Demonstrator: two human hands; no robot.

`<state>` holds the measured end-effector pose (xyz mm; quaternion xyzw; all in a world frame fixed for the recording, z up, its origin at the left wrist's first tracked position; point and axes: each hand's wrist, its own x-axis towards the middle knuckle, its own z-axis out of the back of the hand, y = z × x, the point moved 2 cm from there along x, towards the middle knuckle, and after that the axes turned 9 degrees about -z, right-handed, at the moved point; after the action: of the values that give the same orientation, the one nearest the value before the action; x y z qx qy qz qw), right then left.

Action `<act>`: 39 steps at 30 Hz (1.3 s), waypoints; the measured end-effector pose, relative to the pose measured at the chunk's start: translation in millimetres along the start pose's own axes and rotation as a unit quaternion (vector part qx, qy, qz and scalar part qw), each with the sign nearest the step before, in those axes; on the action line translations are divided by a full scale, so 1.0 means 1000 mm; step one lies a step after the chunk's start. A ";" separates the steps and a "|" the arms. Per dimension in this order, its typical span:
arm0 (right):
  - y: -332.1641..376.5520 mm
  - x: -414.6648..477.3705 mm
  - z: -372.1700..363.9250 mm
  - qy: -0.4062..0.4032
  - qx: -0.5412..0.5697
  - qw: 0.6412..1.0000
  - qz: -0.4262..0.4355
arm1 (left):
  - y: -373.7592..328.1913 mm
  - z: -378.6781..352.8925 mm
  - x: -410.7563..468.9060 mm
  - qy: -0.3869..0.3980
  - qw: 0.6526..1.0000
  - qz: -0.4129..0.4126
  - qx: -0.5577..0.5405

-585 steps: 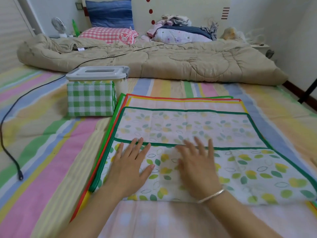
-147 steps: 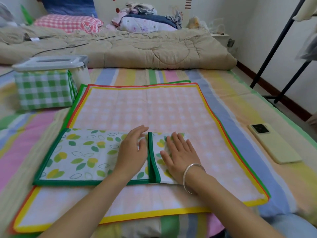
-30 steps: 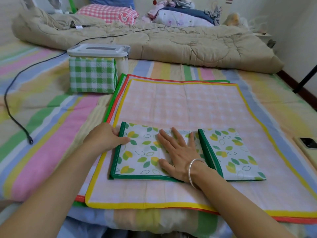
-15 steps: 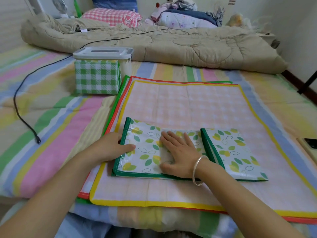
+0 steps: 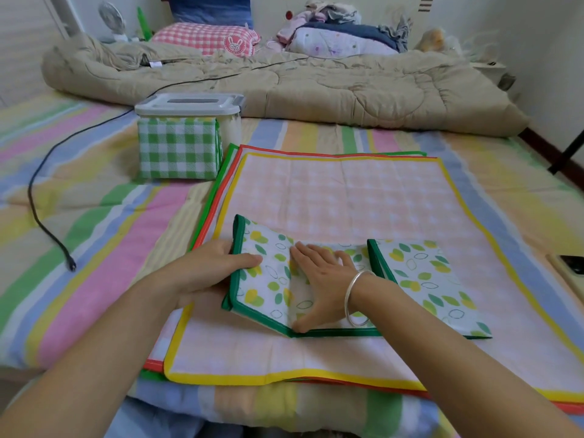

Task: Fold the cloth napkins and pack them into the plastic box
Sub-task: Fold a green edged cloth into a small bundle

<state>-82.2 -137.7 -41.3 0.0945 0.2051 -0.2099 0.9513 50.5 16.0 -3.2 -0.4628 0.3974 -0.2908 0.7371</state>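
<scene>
**Left end of the leaf napkin (image 5: 426, 279) lifted**

The left hand (image 5: 215, 267) pinches the napkin's left end, thumb on top, and holds it raised off the pink napkin (image 5: 341, 197) beneath. The right hand (image 5: 325, 286) lies flat on the napkin's middle, fingers straight and pressing (a bangle (image 5: 347, 295) sits on that wrist). The box (image 5: 189, 104), lid on, stands well apart at the back left of the bed (image 5: 94, 222)
</scene>
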 end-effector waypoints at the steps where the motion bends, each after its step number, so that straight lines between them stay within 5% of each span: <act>1: 0.001 0.000 0.001 0.005 -0.001 1.000 -0.003 | -0.006 -0.004 0.000 0.004 1.000 -0.014 0.003; 4: 0.001 -0.005 0.005 0.012 0.042 0.999 -0.005 | -0.025 -0.020 0.003 0.020 0.999 -0.045 -0.006; 6: -0.003 -0.015 0.016 -0.001 0.172 0.985 -0.012 | -0.034 -0.030 0.006 0.017 0.998 -0.053 -0.002; 11: -0.035 -0.033 0.058 -0.130 0.586 0.792 -0.109 | -0.051 -0.065 0.020 0.010 0.995 -0.058 0.080; 14: -0.051 -0.033 0.058 -0.143 0.545 0.811 -0.159 | -0.056 -0.095 0.028 0.001 0.981 -0.057 0.186; 18: -0.069 -0.022 0.044 -0.160 0.357 0.893 -0.220 | -0.052 -0.129 0.037 0.011 0.908 -0.050 0.416; 21: -0.077 -0.012 0.031 -0.185 0.256 0.915 -0.252 | -0.046 -0.144 0.037 0.031 0.906 -0.062 0.417; 25: -0.080 -0.007 0.016 -0.210 0.278 0.899 -0.264 | -0.030 -0.132 0.035 -0.090 0.876 -0.256 0.399; 27: -0.079 -0.006 0.011 -0.223 0.291 0.893 -0.260 | -0.017 -0.126 0.041 -0.053 0.844 -0.339 0.413; 30: -0.078 -0.005 0.007 -0.236 0.289 0.892 -0.256 | 0.004 -0.129 0.052 0.051 0.798 -0.343 0.493; 36: -0.088 -0.003 0.001 -0.245 0.470 0.809 -0.255 | 0.019 -0.140 0.061 0.053 0.780 -0.292 0.551; 39: -0.098 -0.019 0.003 -0.326 0.502 0.778 -0.189 | 0.020 -0.142 0.063 0.056 0.781 -0.281 0.555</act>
<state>-140.2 -219.0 -39.5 0.4438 -0.2382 -0.4772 0.7201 -37.1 -89.8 -77.9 -0.0483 0.0599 -0.6808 0.7285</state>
